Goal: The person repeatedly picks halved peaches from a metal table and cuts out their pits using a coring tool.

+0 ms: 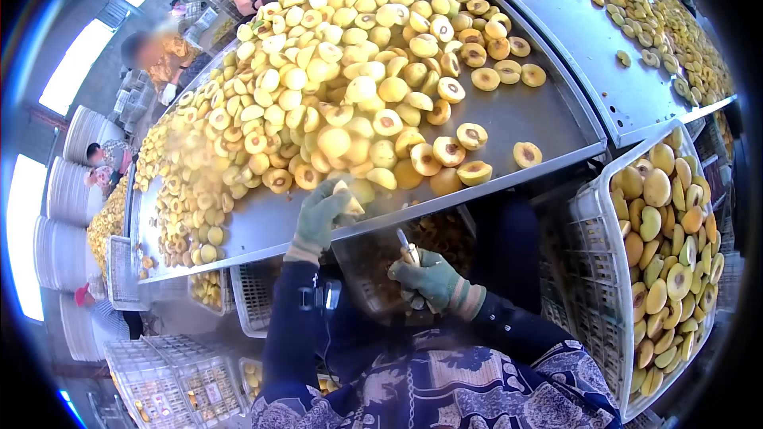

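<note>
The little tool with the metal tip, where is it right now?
The little tool is in the right hand, a bit below the middle of the head view, on the person's side of the nearest metal table.

I see bright white light coming through the windows (75, 67) on the left. The metal table (509, 117) shines. Hazy smudges blur the fruit (342, 71). It is dark underneath. Edges bend into black.

No legible txt, nos., brands or signs; any marks on stacked white slatted plastic crates (176, 365) too small/blurry to read.
</note>
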### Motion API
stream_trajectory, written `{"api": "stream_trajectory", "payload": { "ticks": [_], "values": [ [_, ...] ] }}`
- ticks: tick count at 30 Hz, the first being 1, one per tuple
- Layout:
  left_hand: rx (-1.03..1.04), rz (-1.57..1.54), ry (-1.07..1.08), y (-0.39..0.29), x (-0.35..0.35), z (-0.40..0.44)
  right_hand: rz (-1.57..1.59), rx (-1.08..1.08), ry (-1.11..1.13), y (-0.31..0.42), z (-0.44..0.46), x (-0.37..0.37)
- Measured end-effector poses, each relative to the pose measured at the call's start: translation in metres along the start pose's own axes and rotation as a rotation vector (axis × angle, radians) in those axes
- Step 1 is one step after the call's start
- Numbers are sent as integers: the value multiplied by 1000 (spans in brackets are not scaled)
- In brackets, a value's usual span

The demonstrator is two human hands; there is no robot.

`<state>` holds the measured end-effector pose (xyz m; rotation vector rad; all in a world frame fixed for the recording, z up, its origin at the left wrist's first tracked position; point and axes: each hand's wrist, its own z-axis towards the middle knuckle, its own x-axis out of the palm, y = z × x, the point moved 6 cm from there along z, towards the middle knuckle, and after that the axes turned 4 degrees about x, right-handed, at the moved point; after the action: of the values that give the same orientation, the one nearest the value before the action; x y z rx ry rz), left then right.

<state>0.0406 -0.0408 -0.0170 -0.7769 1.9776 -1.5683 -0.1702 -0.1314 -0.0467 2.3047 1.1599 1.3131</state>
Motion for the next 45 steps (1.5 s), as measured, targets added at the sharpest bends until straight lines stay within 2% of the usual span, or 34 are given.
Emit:
{"api": "stream_trajectory", "payload": {
  "ticks": [2,3,5,7,8,9,10,13,16,18,21,27,28,31,34,37,38,41,42,44,45],
  "values": [
    [49,-277,85,-19,18,-30,-100,-105,7,17,-3,16],
    [109,-427,37,-15,52,-35,-221,-137,-61,28,-12,5],
    [93,-670,73,-14,67,-54,-337,-196,-99,35,-14,25],
    [104,-637,29,-12,76,-65,-575,-360,-130,25,1,23],
    [145,-530,-89,-17,82,-72,-630,-457,-127,21,2,23],
    [145,-520,-114,-18,83,-76,-685,-554,-122,25,-4,28],
    [140,-511,-138,-18,83,-79,-587,-663,-133,30,-16,34],
    [136,-460,-169,-17,84,-85,-907,-623,-265,35,-28,31],
    [173,-411,-213,-21,89,-88,-980,-501,-226,37,-30,31],
    [226,-288,-314,-24,89,-91,-997,-499,-222,31,-27,28],
    [217,-217,-335,-25,89,-95,-1041,-476,-192,29,-27,28],
    [199,-28,-113,-25,90,-95,-1144,-342,-29,26,-26,25],
    [105,-107,-66,-22,92,-93,-1185,-305,-19,23,-23,23],
    [-97,-233,-60,-12,92,-88,-907,-194,26,19,-27,23],
    [91,-397,-148,-10,90,-87,-527,114,57,9,-28,23],
    [147,-300,-363,-5,93,-102,-433,38,100,0,-21,31],
    [159,-350,-364,2,88,-100,-512,119,36,-4,-21,27],
    [102,-333,-276,-2,86,-103,-1055,-442,-41,0,-8,23],
    [72,-352,-310,-5,87,-105,-919,-222,0,2,-13,26],
    [155,-356,-316,6,81,-104,-630,202,74,14,-39,42],
    [195,-359,-318,10,80,-104,-577,90,88,10,-33,42]
  ]
}}
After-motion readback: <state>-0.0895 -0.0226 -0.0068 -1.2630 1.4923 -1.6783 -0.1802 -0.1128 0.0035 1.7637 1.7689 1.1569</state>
